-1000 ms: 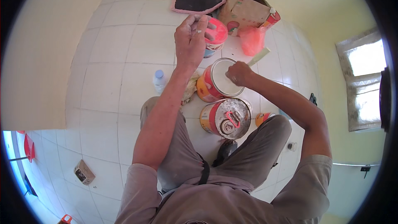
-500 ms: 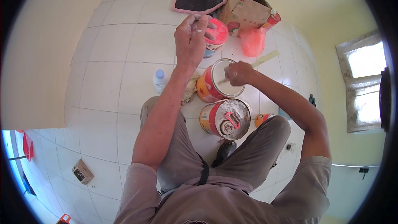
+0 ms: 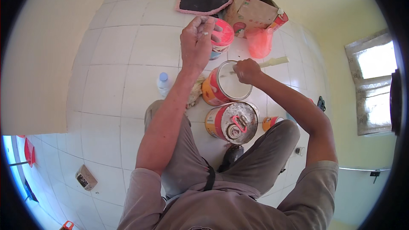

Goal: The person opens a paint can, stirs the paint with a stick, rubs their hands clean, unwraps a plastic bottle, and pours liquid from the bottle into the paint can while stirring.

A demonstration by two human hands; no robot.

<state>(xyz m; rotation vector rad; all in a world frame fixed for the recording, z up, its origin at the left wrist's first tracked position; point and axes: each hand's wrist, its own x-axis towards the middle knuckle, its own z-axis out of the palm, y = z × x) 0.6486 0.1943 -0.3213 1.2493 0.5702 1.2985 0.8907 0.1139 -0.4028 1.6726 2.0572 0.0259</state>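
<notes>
My left hand (image 3: pixel 197 42), dusted white, is raised with curled fingers in front of a pink-lidded bucket (image 3: pixel 222 33); anything between the fingers is hard to make out. My right hand (image 3: pixel 248 70) grips a pale stick (image 3: pixel 277 61) over an open red-and-orange can (image 3: pixel 211 87) of white material, its lower end partly hidden. Nearer me lies the white-smeared top of a second can (image 3: pixel 243 114), with a pink handle (image 3: pixel 238 122). A bottle with a blue cap (image 3: pixel 163 86) and a crumpled cloth (image 3: pixel 196 88) are left of the cans.
Behind are a cardboard box (image 3: pixel 253 12), a pink plastic bag (image 3: pixel 257 42) and a dark pink-edged pad (image 3: pixel 200 0). A small can (image 3: pixel 269 123) sits by my right knee, a small block (image 3: pixel 86 177) on the tiles (image 3: pixel 106 89) at left; a window (image 3: pixel 372 83) is at right.
My right hand has moved slightly up, and the stick it holds has swung to lie flatter, its top end farther right. My left hand is almost unchanged.
</notes>
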